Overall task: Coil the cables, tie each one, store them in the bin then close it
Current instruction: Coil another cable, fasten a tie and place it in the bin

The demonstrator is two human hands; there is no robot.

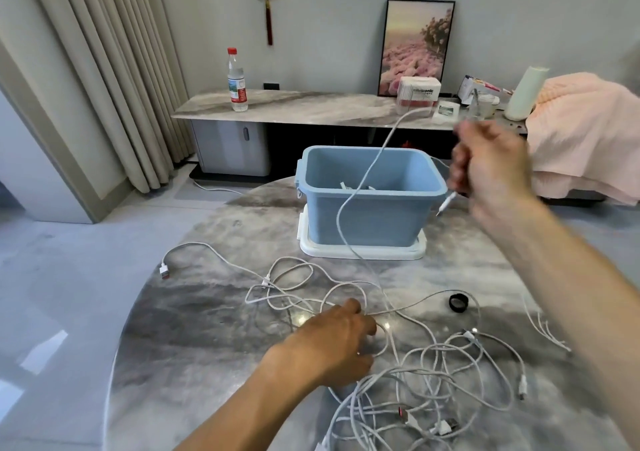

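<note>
White charging cables (433,381) are lying tangled on the marble worktop (207,329), looking limp, light and prone to snagging. The left hand (332,343) is pressing curled fingers on the tangle while the right hand (491,166) is gripping one cable near its plug, the best hold, beside the open blue bin (374,215).

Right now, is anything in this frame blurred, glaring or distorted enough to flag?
Head view: the raised right hand is motion-blurred, the left hand sharp; a small glare spot on the table beside it; wide-angle bending curves the curtain and table rim.
</note>
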